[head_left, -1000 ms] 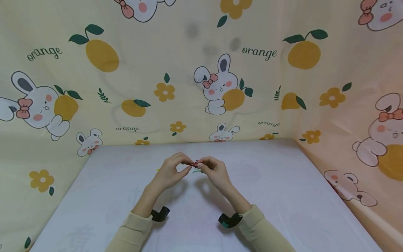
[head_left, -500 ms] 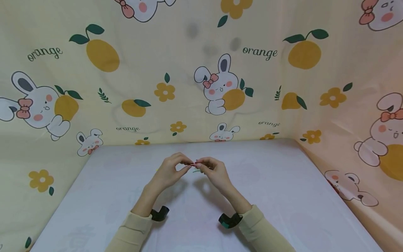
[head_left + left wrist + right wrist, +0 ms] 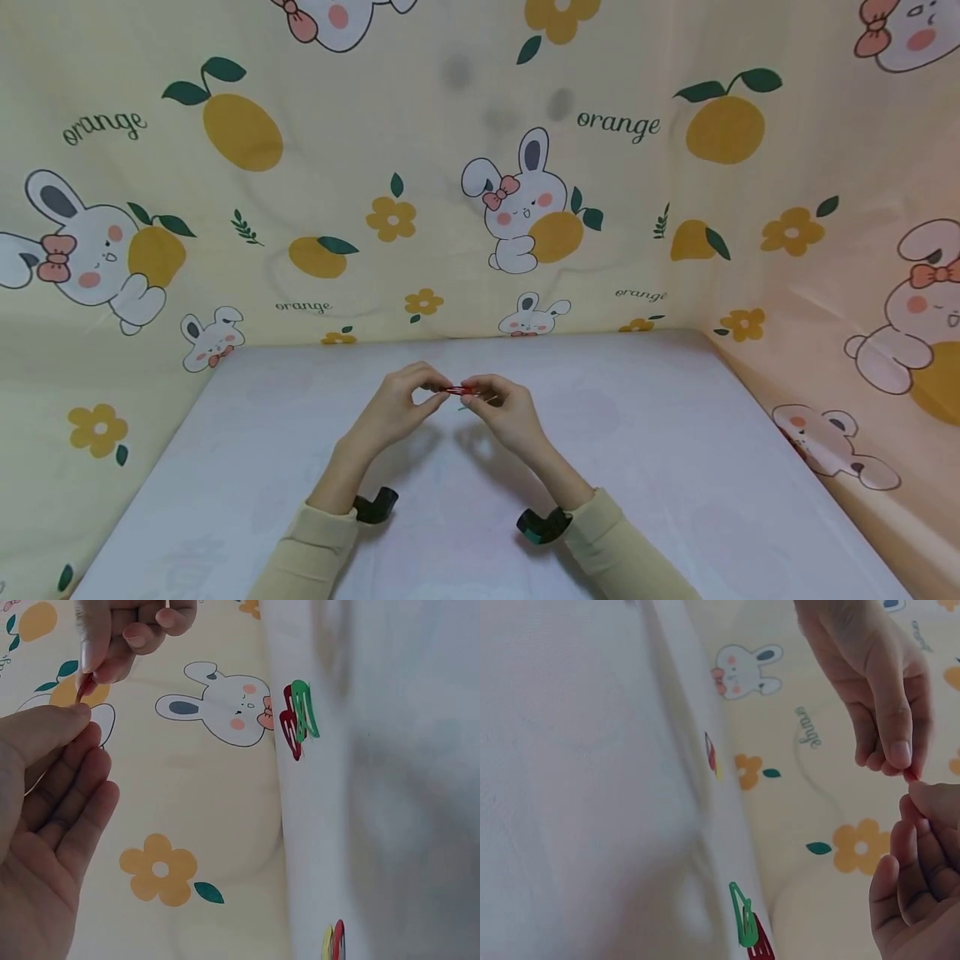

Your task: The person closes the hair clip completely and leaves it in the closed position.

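Note:
Between my hands is a red snap hair clip [image 3: 460, 391], raised above the table. My left hand [image 3: 396, 406] pinches one end between thumb and fingertips. On the other end, my right hand [image 3: 510, 410] pinches likewise; a thin pale strip, its kind unclear, shows at those fingers. In the left wrist view a green snap hair clip [image 3: 305, 709] lies partly over a dark red hair clip [image 3: 291, 733] on the table. Farther along lie a yellow hair clip [image 3: 328, 941] and another red hair clip [image 3: 340, 937], cut off by the frame.
A white-covered table [image 3: 630, 467] spreads beneath both hands. Behind it hangs a cream cloth [image 3: 420, 125] printed with rabbits and oranges, which also runs along both sides. Black wrist cameras [image 3: 545, 527] sit at the cuffs.
Both hands have shifted slightly, the fingertips drawing a little apart, and more of the red hair clip shows between them. The yellow bit beside my left hand is now hidden in the head view.

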Motion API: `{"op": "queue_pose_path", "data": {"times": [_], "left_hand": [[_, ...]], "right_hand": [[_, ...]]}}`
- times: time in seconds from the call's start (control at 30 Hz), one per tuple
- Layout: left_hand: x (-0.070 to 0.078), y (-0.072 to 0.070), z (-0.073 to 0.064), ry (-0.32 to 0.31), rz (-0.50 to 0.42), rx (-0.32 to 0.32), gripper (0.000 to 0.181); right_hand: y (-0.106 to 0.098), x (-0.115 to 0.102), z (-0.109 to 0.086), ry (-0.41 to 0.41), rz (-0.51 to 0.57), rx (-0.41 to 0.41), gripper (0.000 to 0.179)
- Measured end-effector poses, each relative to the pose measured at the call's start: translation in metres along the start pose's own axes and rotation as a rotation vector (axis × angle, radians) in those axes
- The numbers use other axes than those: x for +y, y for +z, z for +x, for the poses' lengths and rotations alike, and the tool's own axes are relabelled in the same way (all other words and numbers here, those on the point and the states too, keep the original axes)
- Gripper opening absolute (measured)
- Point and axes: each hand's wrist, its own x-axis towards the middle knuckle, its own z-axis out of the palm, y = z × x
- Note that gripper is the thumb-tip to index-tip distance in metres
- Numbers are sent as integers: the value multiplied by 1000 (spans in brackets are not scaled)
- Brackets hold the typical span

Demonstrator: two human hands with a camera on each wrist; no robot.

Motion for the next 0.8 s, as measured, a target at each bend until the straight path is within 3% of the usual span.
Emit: {"op": "queue_pose_path", "data": {"times": [0.4,0.8], "left_hand": [[-5,-12,-3,-105,6,-77,16],[-11,-26,-9,-155,3,-132,11]], "right_hand": [[11,0,2,-72,-77,0,18],[24,0,5,-138,-132,-27,15]]}}
